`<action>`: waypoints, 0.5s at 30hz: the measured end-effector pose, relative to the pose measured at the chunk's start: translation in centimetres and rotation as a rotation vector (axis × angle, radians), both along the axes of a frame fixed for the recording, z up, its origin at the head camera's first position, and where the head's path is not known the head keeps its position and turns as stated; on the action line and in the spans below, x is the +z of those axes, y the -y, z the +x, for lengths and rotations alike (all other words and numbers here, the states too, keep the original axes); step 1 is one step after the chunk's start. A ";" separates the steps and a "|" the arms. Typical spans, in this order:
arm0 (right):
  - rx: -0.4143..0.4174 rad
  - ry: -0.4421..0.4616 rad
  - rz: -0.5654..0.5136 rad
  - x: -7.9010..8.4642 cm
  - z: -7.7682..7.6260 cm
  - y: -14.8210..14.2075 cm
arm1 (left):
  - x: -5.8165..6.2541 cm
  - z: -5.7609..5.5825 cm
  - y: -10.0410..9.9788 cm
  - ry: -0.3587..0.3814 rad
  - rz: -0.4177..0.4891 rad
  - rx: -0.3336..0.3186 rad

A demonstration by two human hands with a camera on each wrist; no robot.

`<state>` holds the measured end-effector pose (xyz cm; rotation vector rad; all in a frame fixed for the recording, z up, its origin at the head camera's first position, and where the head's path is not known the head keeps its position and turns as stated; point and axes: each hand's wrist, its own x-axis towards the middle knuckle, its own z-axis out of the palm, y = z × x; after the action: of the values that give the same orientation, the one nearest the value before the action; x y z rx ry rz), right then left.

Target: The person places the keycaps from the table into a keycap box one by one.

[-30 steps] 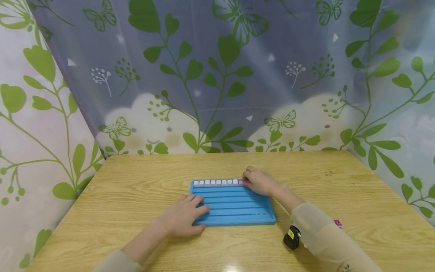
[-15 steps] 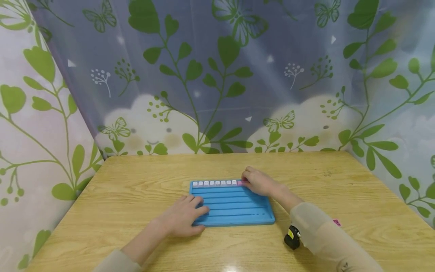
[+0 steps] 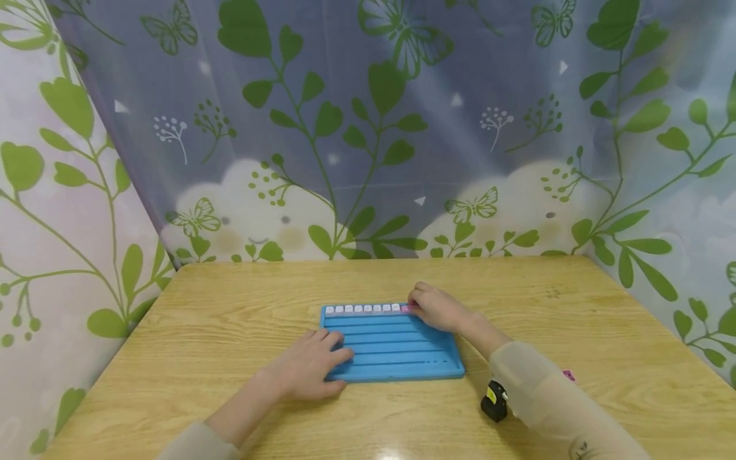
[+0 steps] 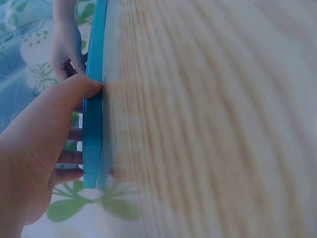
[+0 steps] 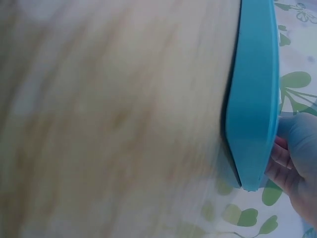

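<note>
Pink piece (image 3: pixel 405 309) half-hidden behind right fingers (image 3: pixel 420 297) (grip unclear), left fingers (image 3: pixel 343 355) wide on blue tray (image 3: pixel 397 359)

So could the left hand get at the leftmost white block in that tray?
Probably yes: the left hand rests at the left side of the blue tray, near the leftmost white block, and nothing seems to stand between them. The right hand is at the row's other end.

Head camera looks forward and down—both close wrist views share the tray (image 5: pixel 255 99).
</note>
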<state>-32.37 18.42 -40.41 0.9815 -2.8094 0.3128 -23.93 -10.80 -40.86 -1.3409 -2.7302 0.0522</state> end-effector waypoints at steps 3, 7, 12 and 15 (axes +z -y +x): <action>0.008 -0.009 0.009 0.1 0.0 0.0 | 0.1 0.0 0.0 -0.003 -0.001 0.003; 0.014 -0.014 0.014 0.2 -0.1 0.0 | 0.2 0.0 0.0 0.004 -0.004 0.004; 0.024 -0.014 0.012 0.3 0.0 0.0 | 0.2 0.1 0.0 0.005 0.001 0.004; 0.023 -0.016 0.008 0.3 0.0 0.0 | 0.3 0.2 0.0 0.001 0.006 0.003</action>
<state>-32.40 18.41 -40.10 1.0141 -2.7887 0.2952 -23.76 -10.78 -40.61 -1.3358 -2.7312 0.0431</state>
